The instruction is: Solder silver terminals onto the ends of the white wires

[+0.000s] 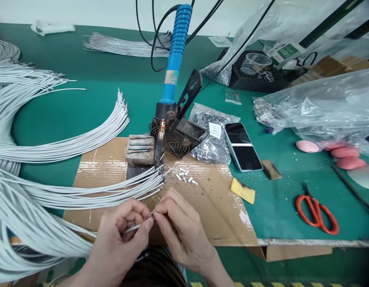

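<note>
My left hand (121, 233) pinches a thin white cable (132, 229) between thumb and forefinger, close to its end. At that tip the fingers of my right hand (184, 227) are pressed together; any small part between them is hidden. Just beyond my hands, the ends of a white cable bundle (95, 195) lie on a cardboard sheet (208, 215). Several small white connectors (186, 176) are scattered on the cardboard. Above them a blue-handled soldering iron (178, 40) is fixed tip-down in a black stand (189, 93), beside a block with thin metal rods (140, 148) on it.
More white cable bundles (71, 141) fill the left side. On the right are a phone (243, 147), a yellow sponge (243, 191), orange-handled scissors (316, 213) and plastic bags (322, 99). A black crate (256, 77) stands at the back, and black cords hang above the iron.
</note>
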Available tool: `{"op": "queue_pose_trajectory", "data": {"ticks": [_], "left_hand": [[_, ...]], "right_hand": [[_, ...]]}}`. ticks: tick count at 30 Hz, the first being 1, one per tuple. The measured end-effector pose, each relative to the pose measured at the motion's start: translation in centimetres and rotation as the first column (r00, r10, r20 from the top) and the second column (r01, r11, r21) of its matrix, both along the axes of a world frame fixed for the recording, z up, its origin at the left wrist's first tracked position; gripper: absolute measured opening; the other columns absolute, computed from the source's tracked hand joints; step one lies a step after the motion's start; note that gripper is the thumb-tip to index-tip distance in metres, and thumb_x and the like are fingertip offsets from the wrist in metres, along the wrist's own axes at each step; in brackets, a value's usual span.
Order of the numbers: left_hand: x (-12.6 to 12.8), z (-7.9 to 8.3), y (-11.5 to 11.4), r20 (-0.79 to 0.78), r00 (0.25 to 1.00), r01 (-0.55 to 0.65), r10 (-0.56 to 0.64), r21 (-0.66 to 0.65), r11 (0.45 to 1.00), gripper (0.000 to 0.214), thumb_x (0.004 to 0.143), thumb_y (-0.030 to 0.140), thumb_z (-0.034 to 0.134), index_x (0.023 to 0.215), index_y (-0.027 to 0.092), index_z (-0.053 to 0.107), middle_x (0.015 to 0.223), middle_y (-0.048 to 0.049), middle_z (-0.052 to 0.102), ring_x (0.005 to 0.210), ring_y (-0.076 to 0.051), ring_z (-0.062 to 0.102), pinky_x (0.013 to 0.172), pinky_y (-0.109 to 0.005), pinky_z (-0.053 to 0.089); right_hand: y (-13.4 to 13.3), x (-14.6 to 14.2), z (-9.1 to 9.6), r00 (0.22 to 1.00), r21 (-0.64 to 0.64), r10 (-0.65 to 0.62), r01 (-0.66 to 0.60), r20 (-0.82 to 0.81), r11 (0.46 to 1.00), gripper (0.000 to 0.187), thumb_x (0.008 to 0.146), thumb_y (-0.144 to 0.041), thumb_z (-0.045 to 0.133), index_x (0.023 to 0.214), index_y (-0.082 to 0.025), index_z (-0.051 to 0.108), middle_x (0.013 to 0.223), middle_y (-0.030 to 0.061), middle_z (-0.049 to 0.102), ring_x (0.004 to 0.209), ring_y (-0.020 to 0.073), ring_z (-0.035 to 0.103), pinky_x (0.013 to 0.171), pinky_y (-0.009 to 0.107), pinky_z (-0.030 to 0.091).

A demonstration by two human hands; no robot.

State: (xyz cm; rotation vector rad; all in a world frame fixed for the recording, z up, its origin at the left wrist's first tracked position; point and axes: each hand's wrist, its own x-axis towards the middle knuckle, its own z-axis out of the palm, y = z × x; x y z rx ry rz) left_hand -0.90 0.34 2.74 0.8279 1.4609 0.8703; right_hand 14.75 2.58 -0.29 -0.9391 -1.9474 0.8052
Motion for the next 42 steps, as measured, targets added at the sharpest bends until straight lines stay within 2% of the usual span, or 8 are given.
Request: {"op": "queue_pose_trajectory", "data": {"ticks": [4, 8, 10, 14, 20, 25, 31, 42], "left_hand": [[-0.3, -0.6, 0.3, 0.036, 0.999, 0.024, -0.024, 0.006, 1.0, 0.019, 0.074, 0.027, 0.082, 0.07, 0.017, 0.067, 0.052, 0.0068, 0.047, 0.048, -0.007, 0.036, 0.046, -0.017, 0.028], [-0.2, 0.3, 0.5, -0.001, 0.992, -0.123, 0.123, -0.003, 0.992, 0.019, 0.073, 0.029, 0.083, 0.07, 0.017, 0.069, 0.055, 0.007, 0.049, 0.05, -0.007, 0.035, 0.047, -0.017, 0.027], [0.0, 0.6, 0.6, -0.004, 0.992, -0.129, 0.129, 0.002, 0.992, 0.019, 0.072, 0.029, 0.084, 0.069, 0.017, 0.069, 0.054, 0.0074, 0.049, 0.049, -0.007, 0.034, 0.046, -0.017, 0.027], [0.2, 0.2, 0.3, -0.029, 0.995, -0.092, 0.093, 0.042, 0.995, 0.014, 0.074, 0.026, 0.08, 0.069, 0.018, 0.069, 0.054, 0.0064, 0.052, 0.048, -0.008, 0.04, 0.046, -0.017, 0.033], [0.2, -0.4, 0.1, -0.017, 1.0, -0.023, 0.024, 0.061, 0.998, 0.01, 0.075, 0.022, 0.077, 0.07, 0.018, 0.068, 0.055, 0.0059, 0.056, 0.05, -0.007, 0.046, 0.048, -0.014, 0.036], [0.2, 0.3, 0.4, -0.033, 0.992, -0.123, 0.124, 0.021, 0.992, 0.013, 0.074, 0.026, 0.078, 0.07, 0.017, 0.069, 0.054, 0.0082, 0.05, 0.049, -0.006, 0.035, 0.046, -0.015, 0.029], [0.1, 0.5, 0.5, -0.001, 0.993, -0.118, 0.119, 0.04, 0.992, 0.016, 0.078, 0.029, 0.077, 0.072, 0.017, 0.069, 0.054, 0.0083, 0.05, 0.051, -0.006, 0.037, 0.048, -0.015, 0.029], [0.6, -0.1, -0.5, -0.206, 0.971, -0.085, 0.125, 0.195, 0.977, 0.014, 0.088, 0.032, 0.067, 0.08, 0.021, 0.069, 0.061, 0.0046, 0.064, 0.054, -0.009, 0.049, 0.051, -0.018, 0.035]], "right_hand": [[-0.4, 0.3, -1.4, 0.965, 0.113, -0.261, 0.261, -0.02, 0.959, 0.021, 0.095, -0.004, 0.052, 0.087, -0.023, 0.052, 0.076, -0.0004, 0.05, 0.071, 0.017, 0.049, 0.065, 0.029, 0.044], [-0.3, 1.3, -1.9, 0.835, -0.106, -0.546, 0.538, -0.067, 0.836, 0.03, 0.108, -0.012, 0.041, 0.081, -0.024, 0.045, 0.071, -0.0039, 0.041, 0.06, 0.0141, 0.041, 0.055, 0.027, 0.035], [-0.2, 1.4, -1.7, 0.874, -0.267, -0.482, 0.452, -0.06, 0.851, 0.037, 0.111, -0.023, 0.043, 0.074, -0.023, 0.046, 0.068, -0.0043, 0.043, 0.059, 0.0129, 0.042, 0.055, 0.027, 0.034], [-0.4, 0.1, -0.8, 0.973, -0.459, -0.167, 0.077, -0.159, 0.885, 0.051, 0.112, -0.033, 0.039, 0.062, -0.021, 0.044, 0.064, -0.0037, 0.044, 0.06, 0.012, 0.044, 0.057, 0.027, 0.032], [-0.7, -1.0, 0.1, 0.964, -0.601, -0.135, -0.032, -0.23, 0.798, 0.04, 0.107, -0.031, 0.048, 0.07, -0.023, 0.037, 0.071, -0.0046, 0.039, 0.066, 0.0126, 0.037, 0.06, 0.026, 0.031], [-0.7, 0.1, -1.0, 0.836, -0.722, -0.421, 0.044, -0.351, 0.69, 0.045, 0.106, -0.043, 0.055, 0.068, -0.022, 0.044, 0.065, -0.0063, 0.036, 0.058, 0.0115, 0.028, 0.052, 0.025, 0.026], [-1.0, -0.3, -1.1, 0.883, -0.621, -0.361, 0.107, -0.299, 0.776, 0.024, 0.1, -0.035, 0.067, 0.086, -0.023, 0.083, 0.075, 0.0014, 0.064, 0.067, 0.0127, 0.055, 0.059, 0.023, 0.04], [-1.6, -1.6, 0.2, 0.852, -0.592, -0.405, 0.146, -0.332, 0.793, 0.017, 0.089, -0.02, 0.073, 0.089, -0.029, 0.088, 0.068, 0.0007, 0.065, 0.057, 0.011, 0.054, 0.05, 0.02, 0.038]]}}
